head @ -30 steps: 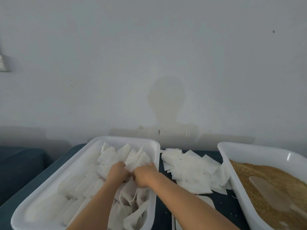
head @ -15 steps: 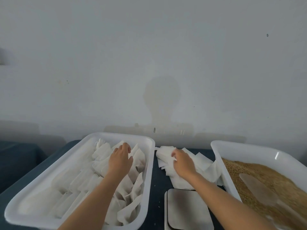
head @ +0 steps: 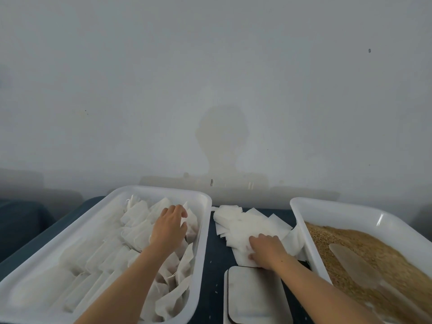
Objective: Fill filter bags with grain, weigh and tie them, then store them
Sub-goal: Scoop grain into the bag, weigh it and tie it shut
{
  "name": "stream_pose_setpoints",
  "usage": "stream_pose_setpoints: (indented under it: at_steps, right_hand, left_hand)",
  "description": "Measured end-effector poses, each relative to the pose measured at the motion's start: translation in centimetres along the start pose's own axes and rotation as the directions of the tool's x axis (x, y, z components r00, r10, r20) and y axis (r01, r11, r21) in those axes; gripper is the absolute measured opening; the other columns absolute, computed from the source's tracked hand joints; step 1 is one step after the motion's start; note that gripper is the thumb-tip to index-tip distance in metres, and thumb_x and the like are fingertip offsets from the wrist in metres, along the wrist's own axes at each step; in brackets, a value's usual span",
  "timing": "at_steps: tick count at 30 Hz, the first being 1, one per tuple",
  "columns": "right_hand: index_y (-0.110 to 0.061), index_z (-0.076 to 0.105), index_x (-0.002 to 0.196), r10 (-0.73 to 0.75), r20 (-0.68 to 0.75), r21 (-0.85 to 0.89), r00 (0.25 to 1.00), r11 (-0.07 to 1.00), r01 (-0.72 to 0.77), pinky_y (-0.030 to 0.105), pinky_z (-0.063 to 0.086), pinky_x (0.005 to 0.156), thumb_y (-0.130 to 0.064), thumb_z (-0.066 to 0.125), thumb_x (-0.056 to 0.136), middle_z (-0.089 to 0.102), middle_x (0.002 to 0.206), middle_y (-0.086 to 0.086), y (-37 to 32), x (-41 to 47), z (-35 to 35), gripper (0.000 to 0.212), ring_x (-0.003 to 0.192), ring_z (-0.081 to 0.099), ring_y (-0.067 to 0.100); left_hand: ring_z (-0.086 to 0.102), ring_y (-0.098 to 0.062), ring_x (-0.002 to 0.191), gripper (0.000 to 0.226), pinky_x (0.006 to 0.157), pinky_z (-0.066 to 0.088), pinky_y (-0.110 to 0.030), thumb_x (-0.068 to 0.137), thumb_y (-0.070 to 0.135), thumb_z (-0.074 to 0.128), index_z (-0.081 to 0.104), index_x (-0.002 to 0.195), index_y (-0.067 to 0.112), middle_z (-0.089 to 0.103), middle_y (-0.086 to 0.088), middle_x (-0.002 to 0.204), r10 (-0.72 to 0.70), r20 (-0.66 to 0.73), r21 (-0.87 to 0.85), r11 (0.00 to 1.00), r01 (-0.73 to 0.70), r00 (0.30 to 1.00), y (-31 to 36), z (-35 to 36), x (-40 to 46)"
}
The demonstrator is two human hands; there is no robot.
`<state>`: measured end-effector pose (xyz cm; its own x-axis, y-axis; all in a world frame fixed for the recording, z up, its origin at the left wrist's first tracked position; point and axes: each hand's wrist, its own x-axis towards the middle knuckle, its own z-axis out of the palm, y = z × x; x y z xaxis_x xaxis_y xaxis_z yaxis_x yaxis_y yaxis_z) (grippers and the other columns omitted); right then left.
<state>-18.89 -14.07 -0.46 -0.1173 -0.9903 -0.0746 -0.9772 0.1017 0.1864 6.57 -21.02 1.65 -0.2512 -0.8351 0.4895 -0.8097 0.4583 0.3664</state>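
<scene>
My left hand (head: 169, 226) rests, fingers relaxed and gripping nothing, on the filled bags (head: 138, 220) in the white tray (head: 203, 242) at the tabletop's left edge. My right hand (head: 265, 250) presses loosely bent fingers onto the empty filter bags (head: 245, 224) at mid-table. Grain (head: 364, 251) and a scoop (head: 350, 265) occupy the right tray (head: 301, 220). A scale (head: 254, 298) sits at the near edge.

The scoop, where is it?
In the head view the scoop lies on the grain inside the white tray at the far right, beyond the right hand.
</scene>
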Motion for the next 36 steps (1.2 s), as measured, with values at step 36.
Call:
stream_pose_setpoints:
  at_steps: [36]
  right_hand:
    - [-0.021,0.064,0.091,0.388,-0.263,0.943,0.883,0.299,0.150,0.005,0.045,0.058,-0.013,0.048,0.096,0.070,0.078,-0.016,18.5,-18.1,-0.9,0.019,0.071,0.062,-0.007]
  left_hand:
    - [0.064,-0.011,0.095,0.011,0.084,0.055,-0.028,0.093,0.027,0.058,0.060,0.103,0.028,0.066,0.007,0.099,0.359,0.471,-0.850,0.429,0.305,0.806,32.7,7.7,-5.9]
